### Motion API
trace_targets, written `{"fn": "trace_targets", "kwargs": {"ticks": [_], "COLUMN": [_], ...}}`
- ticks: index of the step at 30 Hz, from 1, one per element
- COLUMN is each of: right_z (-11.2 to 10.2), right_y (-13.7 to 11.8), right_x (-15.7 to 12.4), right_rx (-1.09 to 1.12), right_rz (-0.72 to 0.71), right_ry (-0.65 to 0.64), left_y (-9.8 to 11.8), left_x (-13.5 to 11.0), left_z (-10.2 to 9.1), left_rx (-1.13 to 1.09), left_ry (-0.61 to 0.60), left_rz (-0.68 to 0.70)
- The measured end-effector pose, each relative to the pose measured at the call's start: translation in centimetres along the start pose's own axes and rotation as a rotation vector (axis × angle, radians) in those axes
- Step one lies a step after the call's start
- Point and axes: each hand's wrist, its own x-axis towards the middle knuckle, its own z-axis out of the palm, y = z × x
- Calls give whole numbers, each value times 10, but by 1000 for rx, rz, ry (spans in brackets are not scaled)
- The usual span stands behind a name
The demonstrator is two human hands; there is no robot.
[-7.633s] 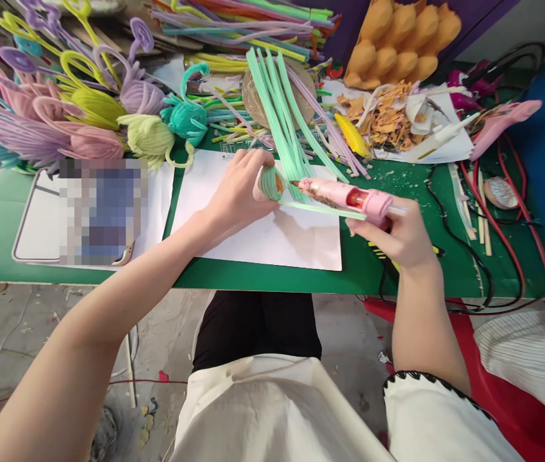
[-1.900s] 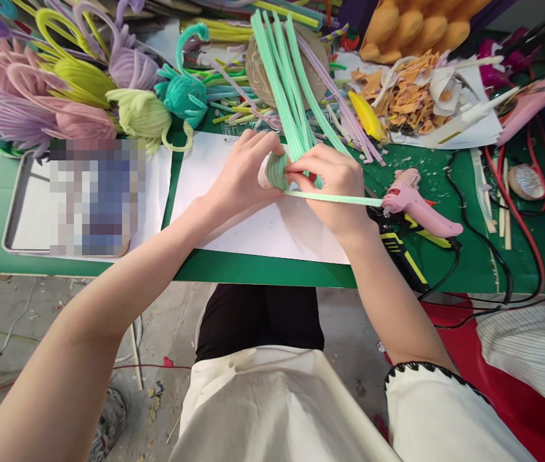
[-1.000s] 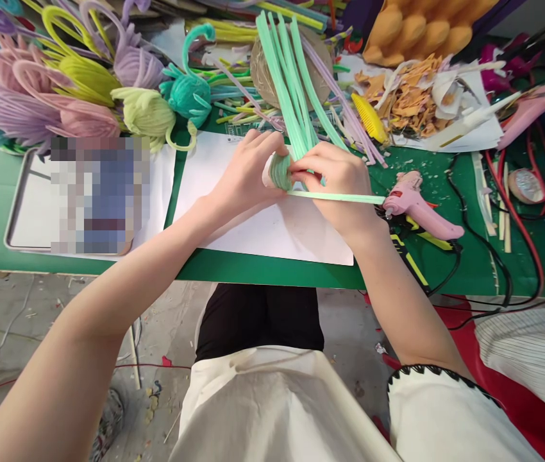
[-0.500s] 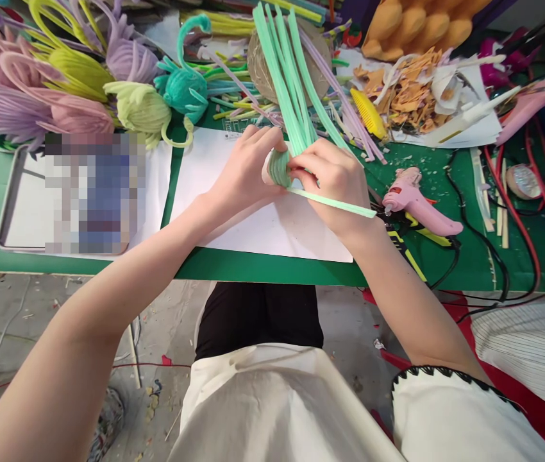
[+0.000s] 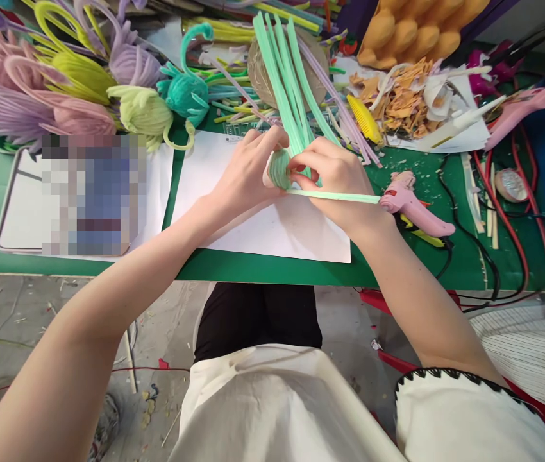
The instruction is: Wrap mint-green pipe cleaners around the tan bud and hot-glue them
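Observation:
My left hand is closed around a small body wound from mint-green pipe cleaners, its ridged face turned to the right. The thumb and fingers of my right hand pinch at that body's right side; exactly what lies between the fingertips is hidden. One loose pipe cleaner sticks out from its lower edge, across the front of my right hand. Behind the hands, a bunch of long mint-green pipe cleaners slants up and away. Both hands are above a white paper sheet on the green table.
Finished pipe-cleaner birds, including a teal one, crowd the back left behind a tablet. To the right are a pink glue gun, a yellow clip, orange scraps and cables.
The loose pipe cleaner has swung up from a downward slant to nearly level, its tip now by the glue gun. My right wrist has shifted slightly right; my left hand keeps its hold.

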Motion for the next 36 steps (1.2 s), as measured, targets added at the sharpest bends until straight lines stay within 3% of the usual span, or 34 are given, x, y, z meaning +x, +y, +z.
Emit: {"fn": "trace_targets", "kwargs": {"ticks": [36], "right_z": [1], "right_y": [-2], "right_x": [3], "right_rx": [-35], "right_rz": [11], "right_ry": [-4], "left_y": [0], "left_x": [2], "left_z": [5], "left_rx": [31], "left_ry": [19], "left_rz": [18]}}
